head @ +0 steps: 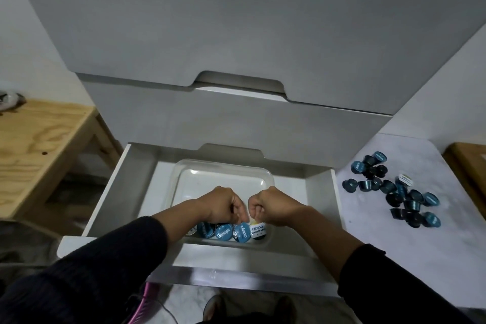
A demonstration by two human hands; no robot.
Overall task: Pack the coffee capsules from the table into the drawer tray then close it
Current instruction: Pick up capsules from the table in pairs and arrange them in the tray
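Note:
A white drawer (110, 192) stands pulled out, with a clear plastic tray (226, 176) lying in it. Along the tray's near edge sits a row of blue coffee capsules (222, 231), plus one with a white lid (258, 229). My left hand (223, 205) and my right hand (273, 206) are side by side over that row, fingers curled down. The left fingertips pinch a blue capsule (243, 231), and the right fingertips pinch the white-lidded one. A loose pile of several blue capsules (394, 192) lies on the white table (381, 244) to the right of the drawer.
Closed grey drawer fronts (236, 34) rise above and behind the open drawer. A wooden table (39, 144) stands to the left. A wooden board (468, 166) lies at the far right edge of the white table. The far half of the tray holds nothing.

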